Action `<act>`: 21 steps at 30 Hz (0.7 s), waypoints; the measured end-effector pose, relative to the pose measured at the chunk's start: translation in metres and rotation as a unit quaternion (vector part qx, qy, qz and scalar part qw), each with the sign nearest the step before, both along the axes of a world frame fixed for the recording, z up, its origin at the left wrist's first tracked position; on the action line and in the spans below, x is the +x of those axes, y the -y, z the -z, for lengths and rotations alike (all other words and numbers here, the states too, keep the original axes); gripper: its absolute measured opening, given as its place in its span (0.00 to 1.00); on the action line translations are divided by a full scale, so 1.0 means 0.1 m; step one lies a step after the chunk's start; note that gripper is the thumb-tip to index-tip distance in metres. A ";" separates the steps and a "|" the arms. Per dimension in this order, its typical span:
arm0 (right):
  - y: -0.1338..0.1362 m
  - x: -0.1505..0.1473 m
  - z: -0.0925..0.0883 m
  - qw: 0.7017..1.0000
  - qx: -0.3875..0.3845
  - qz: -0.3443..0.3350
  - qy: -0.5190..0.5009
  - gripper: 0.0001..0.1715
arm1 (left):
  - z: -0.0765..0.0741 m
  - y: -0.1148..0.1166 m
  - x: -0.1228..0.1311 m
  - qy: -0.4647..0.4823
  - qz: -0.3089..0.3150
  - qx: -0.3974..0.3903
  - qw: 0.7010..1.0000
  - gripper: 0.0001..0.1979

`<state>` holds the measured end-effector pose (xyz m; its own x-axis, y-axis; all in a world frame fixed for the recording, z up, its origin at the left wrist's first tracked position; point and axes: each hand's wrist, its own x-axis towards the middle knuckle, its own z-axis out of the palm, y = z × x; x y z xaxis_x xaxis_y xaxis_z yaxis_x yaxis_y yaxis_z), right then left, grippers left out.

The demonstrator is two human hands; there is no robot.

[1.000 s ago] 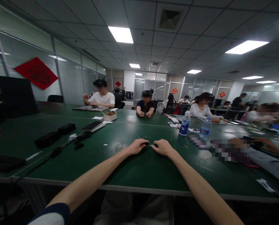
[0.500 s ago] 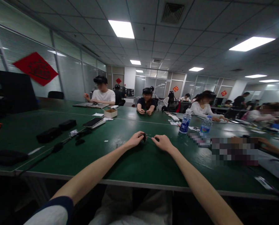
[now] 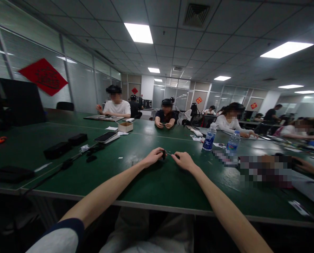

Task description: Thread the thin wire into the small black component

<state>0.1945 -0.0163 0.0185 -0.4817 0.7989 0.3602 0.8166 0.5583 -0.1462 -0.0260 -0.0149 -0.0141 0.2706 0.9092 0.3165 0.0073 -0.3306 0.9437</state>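
Note:
Out over the green table (image 3: 146, 189), both arms reach forward and the hands almost meet. My left hand (image 3: 154, 156) is closed around a small black part (image 3: 163, 154), too small to make out in detail. Facing it, my right hand (image 3: 183, 160) grips a screwdriver (image 3: 168, 153) by its dark handle, which the fingers mostly hide. Its thin metal shaft points left, its tip at or very near the black part; contact cannot be told.
To the left lie black boxes (image 3: 57, 150), a cable (image 3: 66, 164) and a phone (image 3: 106, 137). A cardboard box (image 3: 125, 127) stands farther back. Two water bottles (image 3: 209, 138) stand to the right. Several people sit around the table, one person (image 3: 166, 114) directly opposite.
The view has shifted slightly. The screwdriver's shaft slants a little more, its left end higher, and the black part has turned slightly in my left hand. Both hands keep their grip.

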 end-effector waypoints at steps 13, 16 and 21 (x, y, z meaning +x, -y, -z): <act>0.01 0.00 0.00 1.000 -0.010 -0.004 0.009 0.27 | -0.05 0.08 0.00 -0.024 0.020 0.042 0.999 0.18; 0.03 0.02 -0.01 1.000 -0.012 -0.016 0.007 0.27 | -0.04 0.08 -0.01 -0.036 0.021 0.057 0.997 0.18; 0.03 0.04 0.01 0.999 -0.004 -0.032 0.001 0.27 | 0.00 0.04 -0.03 -0.074 0.018 0.094 0.993 0.18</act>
